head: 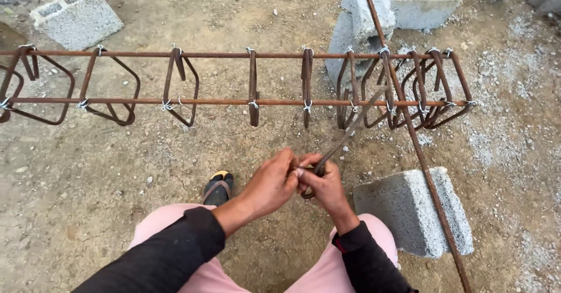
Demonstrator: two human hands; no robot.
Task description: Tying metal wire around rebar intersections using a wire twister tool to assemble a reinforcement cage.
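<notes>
My left hand (270, 183) and my right hand (327, 185) meet in front of me, both closed around the lower end of a thin rusty metal hook tool (345, 138). A bit of pale tie wire (299, 171) shows between the fingers. The tool's blurred upper end points up and right toward the rebar cage (222, 101). That cage is made of two long horizontal rusty bars with bent stirrups tied on by wire; several stirrups are bunched at its right end (421, 97).
A long loose rebar (421, 158) runs diagonally from top centre to bottom right. A concrete block (418, 211) lies by my right knee. More blocks sit at the top left (76, 18) and top right (374, 12). My sandalled foot (218, 189) rests on the dirt ground.
</notes>
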